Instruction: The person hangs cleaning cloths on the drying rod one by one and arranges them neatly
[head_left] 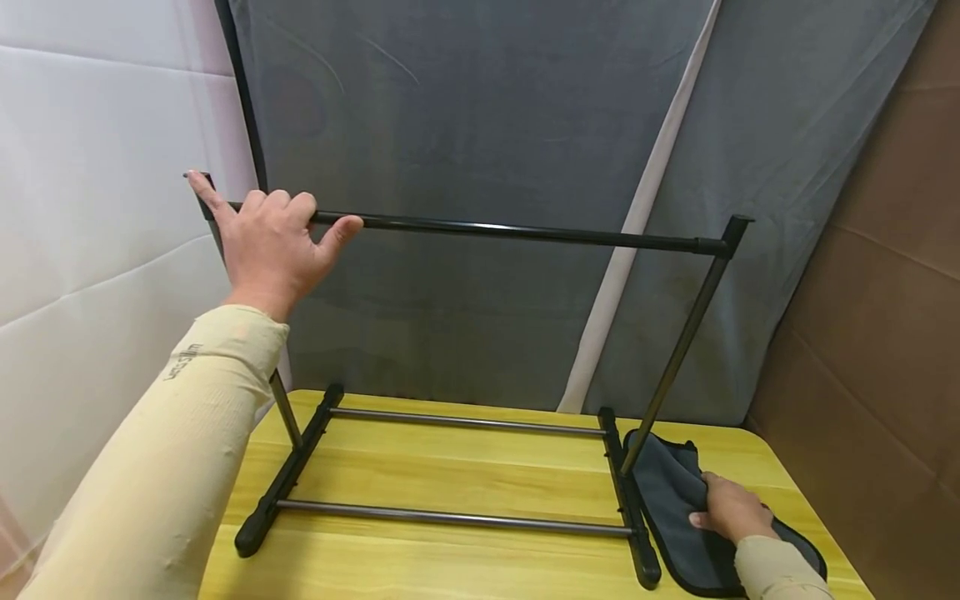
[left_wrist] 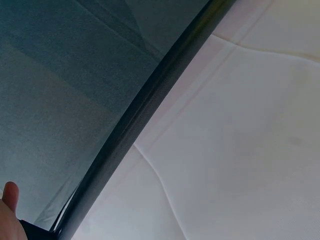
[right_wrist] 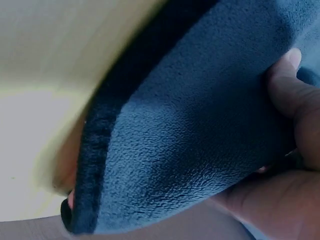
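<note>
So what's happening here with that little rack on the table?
A person stands at a yellow table with a small black rack on it. Their left hand grips the left end of the rack's top bar. Their right hand pinches a grey cloth with black edging, which lies on the table beside the rack's right foot. Nothing hangs on the bar. Grey fabric hangs behind.

A yellow wooden table point(head_left: 480, 467) fills the lower middle of the head view. Behind it hangs a dark grey curtain point(head_left: 480, 125), with a pale strip point(head_left: 637, 225) running down it at a slant. A white quilted wall panel point(head_left: 97, 208) stands on the left, and brown cardboard point(head_left: 885, 292) closes off the right side.
</note>
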